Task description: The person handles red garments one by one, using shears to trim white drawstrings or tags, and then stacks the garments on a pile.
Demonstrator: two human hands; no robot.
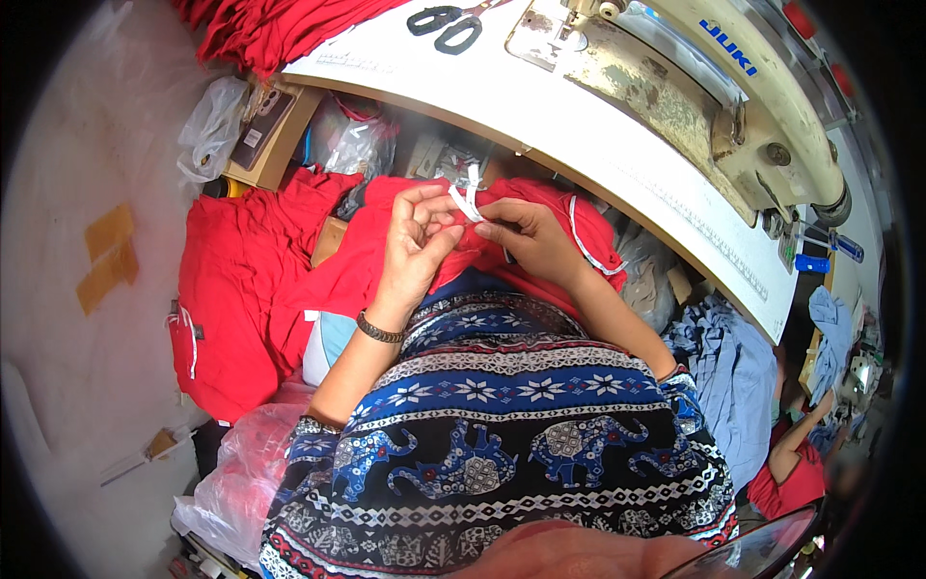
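Note:
Both hands meet over my lap, around a narrow white fabric strip (465,203) with a loop or fold standing up from it. My left hand (415,241), a dark bracelet on its wrist, has curled fingers closed at the strip's left side. At the strip's lower right end, my right hand (529,239) pinches it between thumb and fingers. Red fabric (357,256) lies under and around both hands, draping over my lap and down to the left. A white-edged part of it (593,232) shows beyond my right hand.
A white tabletop (617,164) curves ahead, bearing a worn sewing machine (675,96) and black-handled scissors (446,27). More red fabric (280,34) is heaped at its far left. Blue cloth (723,376) hangs at right, near another person's arm (803,434). A plastic bag (241,463) lies lower left.

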